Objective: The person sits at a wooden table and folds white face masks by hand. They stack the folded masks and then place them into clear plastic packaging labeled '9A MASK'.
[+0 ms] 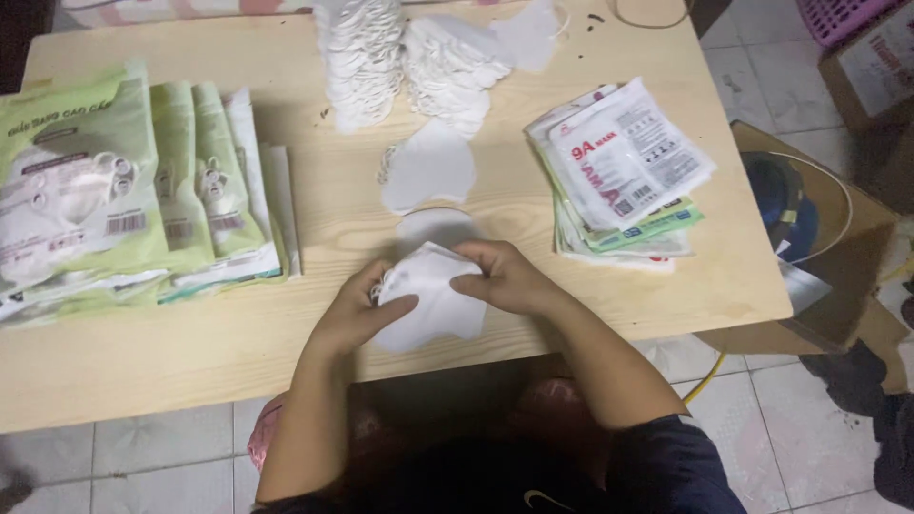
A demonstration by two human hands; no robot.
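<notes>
Green packets: At the far left we see a fanned row of pale green and white flat packets (143, 181), overlapping one another and running off the left edge of the wooden table (143, 352).
Open wood, left: Between the packets and our hands lies a bare strip of tabletop, reaching down to the near edge.
Left hand: Our left hand (354, 309) grips the left side of a white folded mask (428, 300), thumb laid across its front and fingers curled behind it.
Mask: It sits just above the near table edge, in the middle, held between both hands; its lower part rests on the wood.
Loose masks: Just beyond it lie two more flat white masks (430, 167), one partly under the held one, the other a little farther back.
Mask piles: At the far edge stand two tall leaning piles of white masks (409, 57).
Right hand: Our right hand (505, 276) pinches the mask's upper right corner, fingers bent tight on it.
White packets: Right of our hands, apart from them, a skewed stack of white printed packets (624, 171) lies near the right edge.
Floor, right: A cardboard box (828, 238) stands beside the table on pale tiles.
</notes>
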